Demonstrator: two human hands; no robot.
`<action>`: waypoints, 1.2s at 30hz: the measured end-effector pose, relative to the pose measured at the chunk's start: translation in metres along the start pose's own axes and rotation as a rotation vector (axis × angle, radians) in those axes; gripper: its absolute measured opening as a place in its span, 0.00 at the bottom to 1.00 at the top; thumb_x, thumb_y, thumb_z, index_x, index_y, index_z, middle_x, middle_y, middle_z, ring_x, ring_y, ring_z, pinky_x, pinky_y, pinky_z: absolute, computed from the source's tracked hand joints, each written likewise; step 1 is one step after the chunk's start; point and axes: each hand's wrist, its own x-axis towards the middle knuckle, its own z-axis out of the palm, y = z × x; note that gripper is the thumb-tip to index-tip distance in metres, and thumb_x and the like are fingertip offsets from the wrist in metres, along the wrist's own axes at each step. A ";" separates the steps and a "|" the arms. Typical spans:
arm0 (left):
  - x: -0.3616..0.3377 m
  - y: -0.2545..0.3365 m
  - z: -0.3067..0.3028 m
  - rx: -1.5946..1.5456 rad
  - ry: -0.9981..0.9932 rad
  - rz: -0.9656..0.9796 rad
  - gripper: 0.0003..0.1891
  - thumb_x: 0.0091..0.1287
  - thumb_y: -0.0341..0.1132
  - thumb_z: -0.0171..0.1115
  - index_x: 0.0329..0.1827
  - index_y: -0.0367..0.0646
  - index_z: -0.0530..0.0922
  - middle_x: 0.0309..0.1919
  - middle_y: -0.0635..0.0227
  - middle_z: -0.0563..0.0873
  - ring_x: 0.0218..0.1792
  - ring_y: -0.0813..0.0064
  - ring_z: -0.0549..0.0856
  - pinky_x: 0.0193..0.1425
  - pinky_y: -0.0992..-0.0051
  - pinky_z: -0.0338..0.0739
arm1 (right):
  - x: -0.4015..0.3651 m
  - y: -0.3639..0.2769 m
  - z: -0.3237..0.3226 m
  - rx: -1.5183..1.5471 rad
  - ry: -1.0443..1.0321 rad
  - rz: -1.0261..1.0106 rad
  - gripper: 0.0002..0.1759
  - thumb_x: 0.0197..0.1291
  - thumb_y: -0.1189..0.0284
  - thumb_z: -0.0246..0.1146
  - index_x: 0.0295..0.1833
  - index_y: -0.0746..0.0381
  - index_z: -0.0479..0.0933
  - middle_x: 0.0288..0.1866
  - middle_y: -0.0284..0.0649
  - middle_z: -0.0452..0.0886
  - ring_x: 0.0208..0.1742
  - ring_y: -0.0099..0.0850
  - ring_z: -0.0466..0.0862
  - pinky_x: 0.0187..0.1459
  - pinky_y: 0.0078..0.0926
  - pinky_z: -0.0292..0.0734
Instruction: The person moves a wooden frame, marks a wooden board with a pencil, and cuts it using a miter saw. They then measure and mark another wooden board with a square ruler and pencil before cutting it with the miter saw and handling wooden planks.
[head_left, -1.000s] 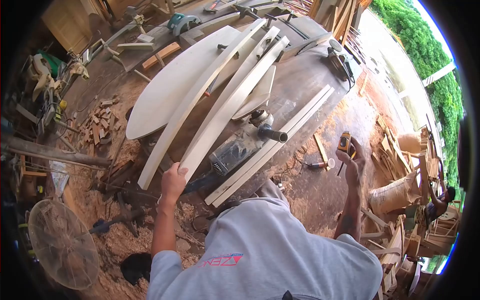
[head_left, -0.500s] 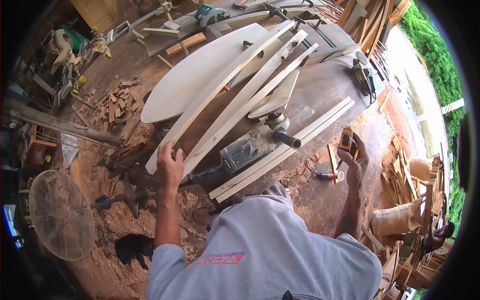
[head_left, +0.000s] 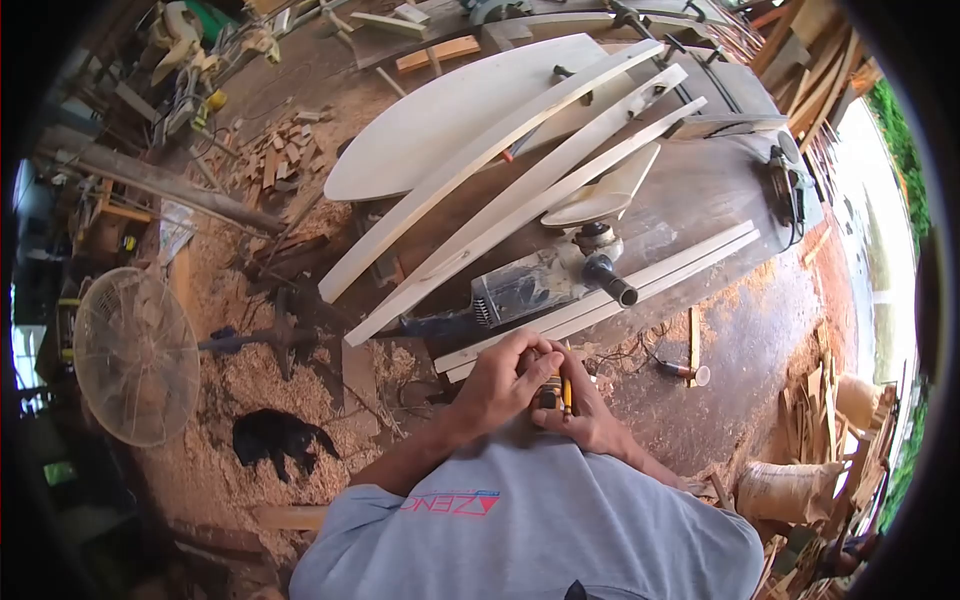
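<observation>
Both my hands are together in front of the grey shirt, below the bench edge. My right hand [head_left: 590,420] is closed round a yellow and black tape measure [head_left: 548,393], with a yellow pencil [head_left: 567,396] upright between its fingers. The curled fingers of my left hand [head_left: 502,382] meet the tape measure from the other side; their tips are partly hidden. Just beyond lie two pale straight strips [head_left: 660,283] and a dusty power tool [head_left: 530,288] with a dark handle. Long curved pale boards [head_left: 490,150] lie farther back on the bench [head_left: 700,185].
A wide pale panel [head_left: 440,115] lies behind the curved boards. Another power tool [head_left: 785,195] rests at the bench's right end. A round fan [head_left: 136,355] stands at left, near a black animal [head_left: 282,442] on the shavings. Sacks [head_left: 788,490] and scrap wood are at right.
My left hand has left the end of the curved board and come to the tape measure. My right hand has brought the tape measure and pencil inward. The view has turned slightly.
</observation>
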 end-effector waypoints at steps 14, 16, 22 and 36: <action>0.135 -0.142 -0.216 1.196 -0.210 -0.590 0.30 0.58 0.57 0.69 0.43 0.33 0.85 0.39 0.40 0.86 0.47 0.47 0.87 0.50 0.59 0.80 | -0.027 0.000 -0.042 -0.084 0.012 0.146 0.22 0.67 0.64 0.62 0.63 0.60 0.72 0.46 0.36 0.76 0.45 0.24 0.77 0.47 0.23 0.72; 0.124 -0.191 -0.234 1.113 -0.287 -0.618 0.33 0.57 0.61 0.69 0.42 0.32 0.86 0.40 0.39 0.86 0.48 0.47 0.87 0.51 0.60 0.80 | -0.036 0.006 -0.047 -0.030 0.044 0.140 0.21 0.69 0.65 0.61 0.63 0.61 0.71 0.47 0.37 0.78 0.46 0.25 0.78 0.47 0.23 0.73; 0.060 -0.215 -0.240 0.208 -0.036 -0.661 0.29 0.65 0.59 0.66 0.37 0.33 0.84 0.25 0.64 0.84 0.29 0.75 0.80 0.35 0.69 0.75 | -0.037 0.022 -0.048 0.158 0.157 0.163 0.19 0.71 0.67 0.59 0.63 0.63 0.71 0.44 0.36 0.82 0.45 0.22 0.79 0.48 0.22 0.74; 0.027 -0.046 -0.217 0.605 0.110 -0.332 0.29 0.73 0.57 0.56 0.40 0.31 0.81 0.25 0.57 0.81 0.29 0.75 0.77 0.34 0.69 0.72 | 0.001 -0.002 -0.030 -0.293 -0.120 0.206 0.23 0.67 0.60 0.63 0.61 0.60 0.71 0.43 0.40 0.76 0.43 0.28 0.77 0.46 0.28 0.73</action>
